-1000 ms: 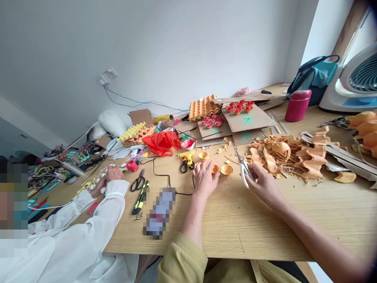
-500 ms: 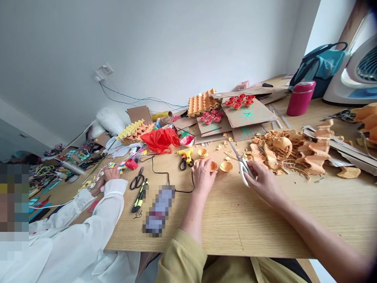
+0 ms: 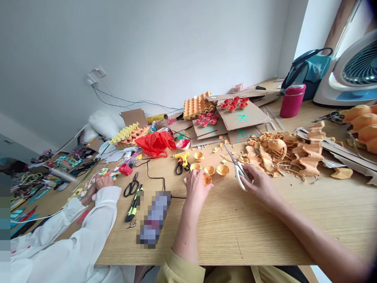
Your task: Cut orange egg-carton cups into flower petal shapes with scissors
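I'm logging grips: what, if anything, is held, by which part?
Right hand: white-handled metal scissors, by the handles. Left hand: touching a round orange pulp cup; grip unclear.

- Soft daylight, brightest around the far-right window [image 3: 354, 22]; the wall [image 3: 147, 47] dims leftward.
- Faint shadows on the table [image 3: 220, 236].
- Mosaic masks a phone-like slab [image 3: 156, 218].
- Right edge darkens; right forearm [image 3: 312, 234] looks stretched.

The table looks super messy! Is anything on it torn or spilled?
Yes: torn orange carton pieces are heaped beyond the right hand, which holds scissors. Their ragged edges look untidy, and small scraps lie scattered on the table nearby. I can't see any spilled liquid.
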